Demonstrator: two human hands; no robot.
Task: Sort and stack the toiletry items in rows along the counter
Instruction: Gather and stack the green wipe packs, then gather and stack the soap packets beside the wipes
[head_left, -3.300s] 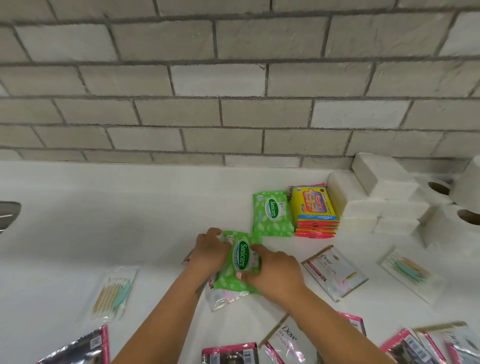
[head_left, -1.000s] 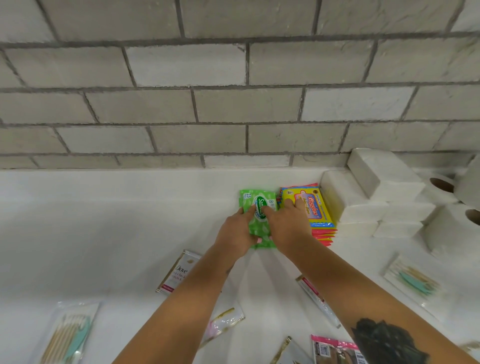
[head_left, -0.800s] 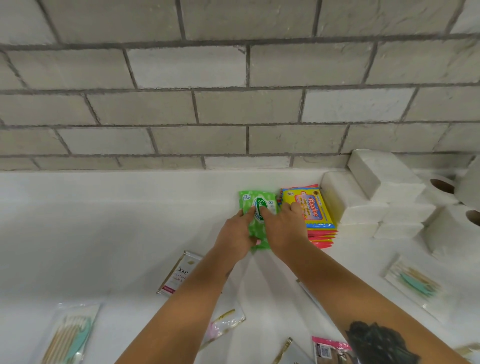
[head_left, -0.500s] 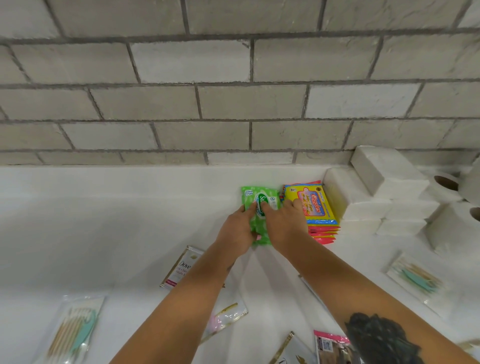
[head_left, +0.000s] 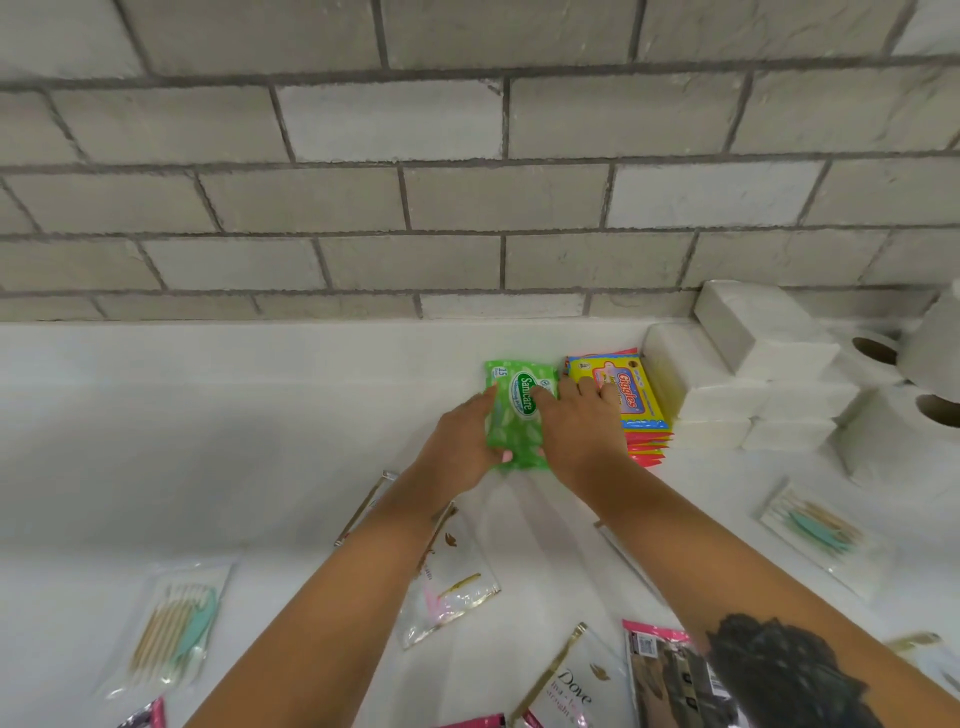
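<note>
Standing at the white counter, you see white tissue packs far right by the brick wall. Left of them sits the yellow wipes pile. Just beside it lies the green wipes pack. Your left hand and right hand hold its two sides, fingers bent around it.
</note>
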